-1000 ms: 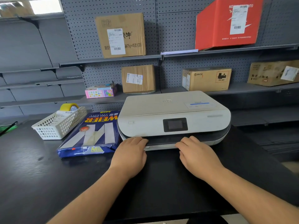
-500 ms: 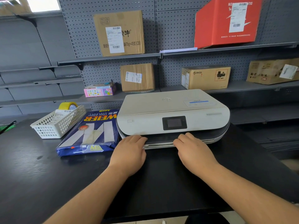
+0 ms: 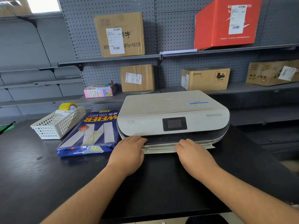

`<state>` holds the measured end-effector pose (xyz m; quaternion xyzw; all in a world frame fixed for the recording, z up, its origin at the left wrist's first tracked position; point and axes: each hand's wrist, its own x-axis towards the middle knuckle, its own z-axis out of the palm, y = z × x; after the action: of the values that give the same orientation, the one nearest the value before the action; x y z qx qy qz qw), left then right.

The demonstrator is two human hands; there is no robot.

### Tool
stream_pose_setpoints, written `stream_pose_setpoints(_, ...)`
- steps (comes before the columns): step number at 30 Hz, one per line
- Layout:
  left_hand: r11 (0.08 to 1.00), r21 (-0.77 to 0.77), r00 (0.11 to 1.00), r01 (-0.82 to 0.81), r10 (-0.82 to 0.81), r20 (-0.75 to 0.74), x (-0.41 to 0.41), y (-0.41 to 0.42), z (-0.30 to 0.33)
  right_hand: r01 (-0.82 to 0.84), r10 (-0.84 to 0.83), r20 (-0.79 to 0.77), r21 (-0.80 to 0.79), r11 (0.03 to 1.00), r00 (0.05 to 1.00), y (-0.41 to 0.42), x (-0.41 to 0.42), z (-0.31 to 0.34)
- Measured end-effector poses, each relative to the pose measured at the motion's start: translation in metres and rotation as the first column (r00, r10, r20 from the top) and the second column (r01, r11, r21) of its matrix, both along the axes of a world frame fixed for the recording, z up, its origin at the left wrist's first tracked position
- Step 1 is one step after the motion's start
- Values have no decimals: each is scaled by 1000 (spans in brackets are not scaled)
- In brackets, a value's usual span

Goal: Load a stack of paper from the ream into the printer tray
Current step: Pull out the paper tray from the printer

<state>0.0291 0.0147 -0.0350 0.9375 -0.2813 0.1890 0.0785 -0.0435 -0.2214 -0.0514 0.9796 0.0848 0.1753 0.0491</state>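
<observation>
A white printer with a small dark screen stands on the black table. Its paper tray sticks out a little from the lower front edge. My left hand grips the tray's left end, fingers curled under the printer's lip. My right hand holds the tray's middle-right part, fingers on its front edge. A blue wrapped ream of A4 paper lies flat on the table just left of the printer, touching its side.
A white mesh basket with labels and a yellow tape roll sits left of the ream. Grey shelves behind hold cardboard boxes, a red box and a pink box. The table's front edge runs near my forearms.
The tray has slid out of the printer's front toward me by a small amount, with both hands drawn back slightly on it.
</observation>
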Motion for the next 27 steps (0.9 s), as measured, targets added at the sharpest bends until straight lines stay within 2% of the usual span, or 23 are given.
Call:
stream_pose_setpoints(6, 1000, -17, 1000, 6, -6, 1, 1, 0, -1, 12, -11, 24, -42, 999, 1000, -2, 1, 2)
stream_pose_setpoints(10, 1000, -21, 1000, 14, -14, 5, 3, 0, 0, 1, -5, -46, -89, 996, 999, 2, 2, 6)
stream_pose_setpoints(15, 1000, 10, 999, 28, -28, 15, 7, 1, 2, 8, -13, -39, -107, 994, 999, 4, -1, 13)
stream_pose_setpoints(27, 1000, 16, 1000, 26, -26, 1, 5, 0, 7, 1, -32, -152, -197, 980, 988, 7, -7, 28)
